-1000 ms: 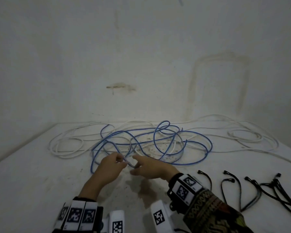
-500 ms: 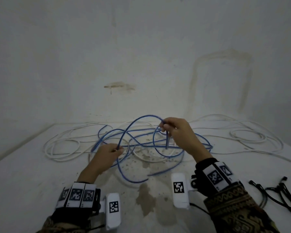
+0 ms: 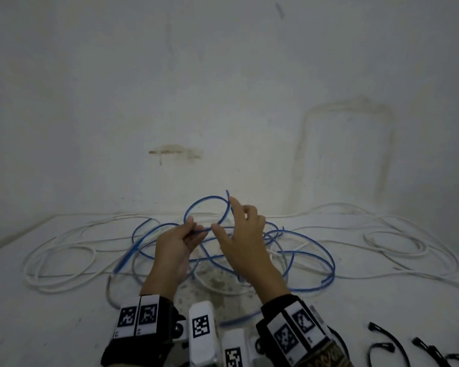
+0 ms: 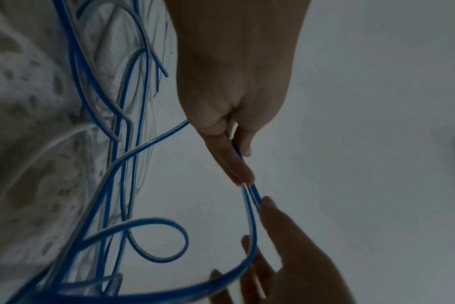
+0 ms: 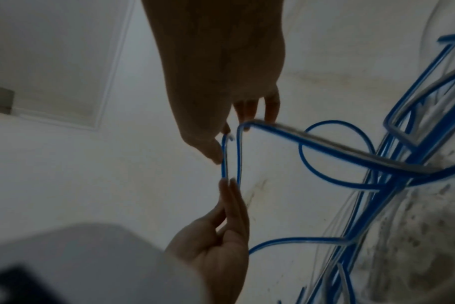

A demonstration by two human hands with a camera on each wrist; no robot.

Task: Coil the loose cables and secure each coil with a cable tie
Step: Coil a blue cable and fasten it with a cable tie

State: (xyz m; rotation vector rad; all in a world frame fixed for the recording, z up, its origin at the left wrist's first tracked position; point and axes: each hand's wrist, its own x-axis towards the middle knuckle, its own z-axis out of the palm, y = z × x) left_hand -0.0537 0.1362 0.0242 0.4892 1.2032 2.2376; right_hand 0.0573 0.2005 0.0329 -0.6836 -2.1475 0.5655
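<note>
Blue thin plastic-sheathed cable (image 3: 206, 201) looks light and springy; your left hand (image 3: 179, 243) pinches the loop's crossing, right hand (image 3: 243, 238) seemingly pinches its end.

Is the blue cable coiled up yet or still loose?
Mostly loose: the blue cable sprawls tangled on the table, with one raised loop between the left hand and right hand.

We see a bare, worn room, more storage corner or plain workroom than home: a stained white wall (image 3: 223, 102) beyond our hands, a spotted white surface (image 3: 37, 327) beneath them; its exact kind we cannot tell.
</note>
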